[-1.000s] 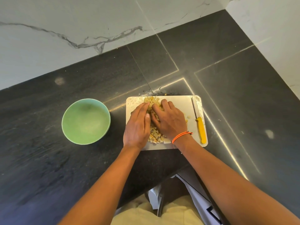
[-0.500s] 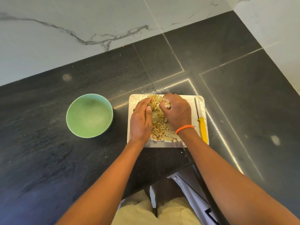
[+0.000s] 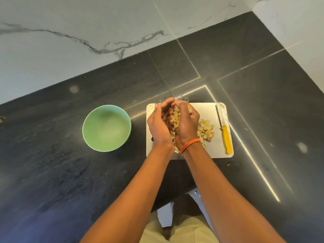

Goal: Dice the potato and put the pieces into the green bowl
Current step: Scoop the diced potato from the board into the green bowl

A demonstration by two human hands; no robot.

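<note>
On the dark bench (image 3: 52,172), a white board (image 3: 213,148) is flanked at nine o'clock by the empty green bowl (image 3: 106,128). Potato pieces (image 3: 175,118) are cupped between left hand (image 3: 158,126) and right hand (image 3: 187,126), fingers curled around them; cubes may be spilled through gaps during transfer.

The counter (image 3: 52,172) looked like dark polished stone, glossy, with a faint grain. The wall (image 3: 70,23) was smooth white marble with grey veins. Under the fingers the board (image 3: 206,111) looked like pale matt plastic. Right of them the knife (image 3: 226,137) had a shiny metal blade and a smooth yellow plastic handle. Left of them the bowl (image 3: 91,137) was smooth, softly glossy green. The bracelet (image 3: 190,144) was braided orange cord.
</note>
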